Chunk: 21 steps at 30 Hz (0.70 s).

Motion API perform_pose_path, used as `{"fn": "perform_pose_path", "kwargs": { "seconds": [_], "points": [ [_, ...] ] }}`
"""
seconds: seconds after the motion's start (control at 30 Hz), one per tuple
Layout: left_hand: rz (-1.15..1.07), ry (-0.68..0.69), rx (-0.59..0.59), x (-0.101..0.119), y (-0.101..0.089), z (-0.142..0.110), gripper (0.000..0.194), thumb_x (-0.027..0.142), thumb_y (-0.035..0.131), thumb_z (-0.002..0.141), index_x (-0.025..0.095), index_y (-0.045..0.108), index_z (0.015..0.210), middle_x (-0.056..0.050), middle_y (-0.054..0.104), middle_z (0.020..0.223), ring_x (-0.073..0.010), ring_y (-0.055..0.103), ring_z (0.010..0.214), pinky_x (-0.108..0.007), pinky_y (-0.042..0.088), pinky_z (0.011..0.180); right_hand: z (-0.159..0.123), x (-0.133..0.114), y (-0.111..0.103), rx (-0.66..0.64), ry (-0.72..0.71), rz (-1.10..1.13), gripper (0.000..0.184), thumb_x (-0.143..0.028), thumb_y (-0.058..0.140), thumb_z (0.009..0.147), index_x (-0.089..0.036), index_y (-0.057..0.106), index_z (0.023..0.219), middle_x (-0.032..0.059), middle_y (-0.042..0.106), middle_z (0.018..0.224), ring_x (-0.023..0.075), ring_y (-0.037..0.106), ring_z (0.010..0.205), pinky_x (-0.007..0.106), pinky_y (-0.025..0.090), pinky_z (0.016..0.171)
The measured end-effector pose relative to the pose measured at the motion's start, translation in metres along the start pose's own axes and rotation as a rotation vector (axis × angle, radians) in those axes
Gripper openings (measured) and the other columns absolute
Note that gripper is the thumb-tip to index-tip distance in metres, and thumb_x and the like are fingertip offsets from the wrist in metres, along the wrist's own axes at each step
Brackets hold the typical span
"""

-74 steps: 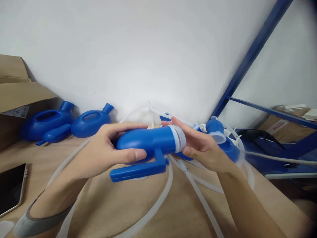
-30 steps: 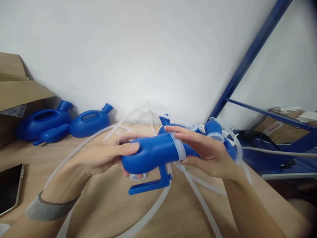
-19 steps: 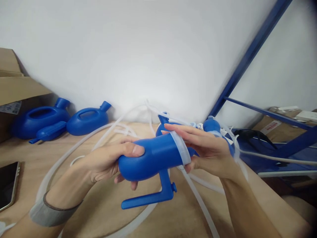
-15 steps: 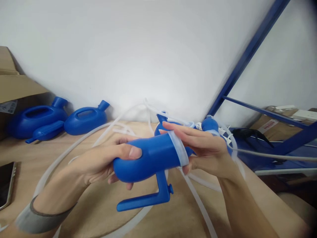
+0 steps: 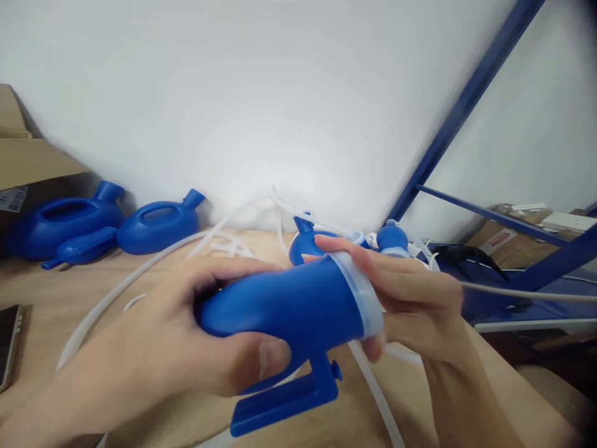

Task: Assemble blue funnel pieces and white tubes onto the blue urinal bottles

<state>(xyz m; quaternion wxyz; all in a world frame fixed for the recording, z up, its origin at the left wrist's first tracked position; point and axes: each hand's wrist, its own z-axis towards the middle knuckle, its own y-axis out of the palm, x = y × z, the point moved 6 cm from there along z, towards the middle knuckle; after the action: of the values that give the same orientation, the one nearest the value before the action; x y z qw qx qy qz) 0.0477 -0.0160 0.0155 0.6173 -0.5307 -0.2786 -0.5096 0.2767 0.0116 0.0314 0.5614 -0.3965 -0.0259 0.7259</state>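
A blue plastic urinal cup (image 5: 303,305) with a bent handle below is held up before me, lying sideways. A whitish translucent rim (image 5: 358,289) circles its open end, which faces right. Round the closed end wraps my left hand (image 5: 196,348), its thumb across the near side. My right hand (image 5: 415,292) grips the rim, with long fingers over the top and the thumb under it; the cup's mouth is hidden from me. Clear tubing (image 5: 373,379) runs along the table under the cup. Behind it lies a blue urinal bottle (image 5: 302,246), partly covered by my right fingers.
Further blue bottles (image 5: 161,227) and a smaller blue piece (image 5: 86,246) lie at the left by a cardboard box (image 5: 37,162). A phone (image 5: 8,342) is at the left edge. Right of a blue cup (image 5: 392,236) stands a blue metal frame (image 5: 448,137).
The cup has come nearer and slightly down to the right, its rim tilting. My left hand has shifted its hold, with the thumb now lower on the near side. My right hand stays at the rim.
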Motion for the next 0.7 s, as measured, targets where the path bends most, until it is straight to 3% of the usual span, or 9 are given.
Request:
{"fn": "perform_pose_path", "kwargs": {
  "seconds": [0.1,0.27,0.37,0.47,0.57,0.7],
  "points": [
    [0.084,0.001,0.019,0.002,0.008,-0.006,0.046,0.047,0.086,0.064,0.035,0.082,0.108,0.001,0.079,0.109,-0.0333,0.073,0.101,-0.037,0.065,0.079,-0.002,0.002,0.0,0.026,0.039,-0.022,0.058,-0.04,0.084,0.085,-0.04,0.065,0.141,-0.0004,0.065,0.146,0.0349,0.065,0.132,0.051,0.058,0.108],
    [0.217,0.067,0.169,0.003,0.013,-0.011,0.051,0.058,0.085,0.064,0.036,0.08,0.111,0.0,0.08,0.104,-0.0327,0.075,0.097,-0.035,0.064,0.069,-0.01,0.007,-0.001,0.13,0.091,-0.079,0.061,-0.037,0.082,0.088,-0.043,0.06,0.145,0.001,0.071,0.138,0.0334,0.066,0.131,0.051,0.058,0.108],
    [0.317,0.195,0.222,0.008,0.014,-0.009,0.058,0.053,0.085,0.067,0.032,0.075,0.12,-0.002,0.079,0.115,-0.0332,0.074,0.106,-0.042,0.064,0.086,-0.008,0.008,0.0,0.103,0.049,-0.07,0.059,-0.041,0.079,0.09,-0.044,0.059,0.145,0.0006,0.068,0.142,0.032,0.063,0.134,0.051,0.057,0.11],
    [0.396,0.337,0.2,0.016,0.019,-0.007,0.057,0.044,0.082,0.072,0.028,0.07,0.126,-0.003,0.077,0.124,-0.0324,0.072,0.114,-0.047,0.058,0.102,-0.005,0.012,-0.002,0.086,0.038,-0.055,0.055,-0.042,0.075,0.093,-0.04,0.059,0.146,0.0024,0.067,0.144,0.031,0.063,0.135,0.048,0.06,0.106],
    [0.499,0.472,0.202,0.025,0.021,-0.007,0.054,0.035,0.08,0.076,0.027,0.067,0.128,-0.005,0.077,0.126,-0.0316,0.073,0.115,-0.048,0.058,0.103,-0.004,0.016,-0.002,0.093,0.044,-0.027,0.053,-0.038,0.073,0.096,-0.037,0.059,0.146,0.0038,0.065,0.146,0.031,0.063,0.135,0.047,0.06,0.106],
    [0.624,0.655,0.258,0.031,0.023,-0.012,0.055,0.031,0.078,0.082,0.027,0.063,0.135,-0.008,0.075,0.131,-0.0295,0.074,0.115,-0.04,0.062,0.096,-0.004,0.019,-0.002,0.107,0.07,-0.007,0.051,-0.039,0.072,0.097,-0.035,0.06,0.146,0.0061,0.066,0.146,0.0312,0.068,0.128,0.046,0.061,0.103]
  ]
}}
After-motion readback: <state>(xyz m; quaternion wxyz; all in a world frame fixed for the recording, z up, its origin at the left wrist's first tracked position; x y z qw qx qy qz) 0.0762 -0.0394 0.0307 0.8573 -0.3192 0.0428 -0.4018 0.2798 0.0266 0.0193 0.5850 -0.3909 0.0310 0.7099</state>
